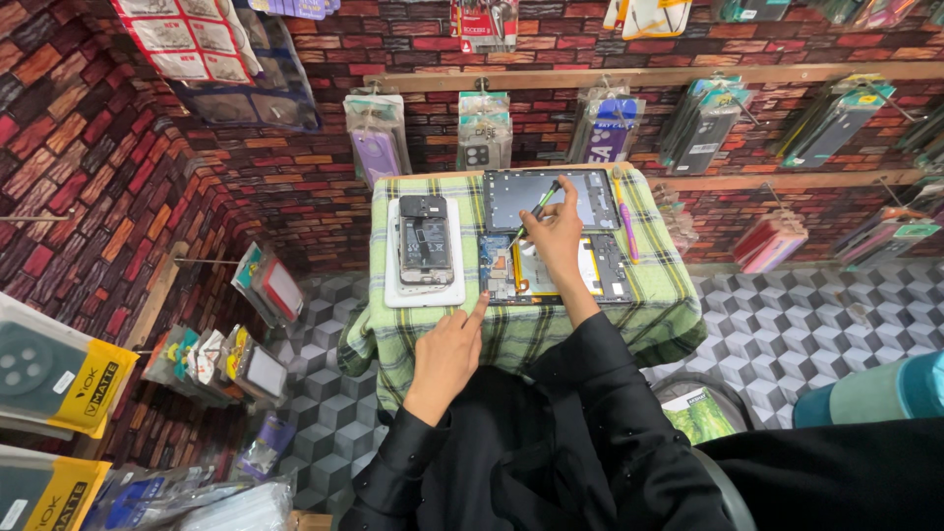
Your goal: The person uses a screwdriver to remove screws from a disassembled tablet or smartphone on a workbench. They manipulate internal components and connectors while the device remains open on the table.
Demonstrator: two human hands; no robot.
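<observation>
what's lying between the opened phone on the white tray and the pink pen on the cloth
In the head view, the opened tablet and its detached screen panel, with the right hand holding tweezers.

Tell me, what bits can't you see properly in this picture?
- Tool tip: the tweezers in the right hand are too small in the head view to show what they touch.
- Opened tablet: its middle is hidden by that hand.
- Left hand: whether its fingertip touches the green checked cloth can't be told.
- Teal object: cut off by the right edge.

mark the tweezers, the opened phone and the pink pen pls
tweezers (536, 208), head view, mid shaft above the right hand.
opened phone (425, 246), head view, middle of its exposed back.
pink pen (626, 224), head view, mid barrel.
</observation>
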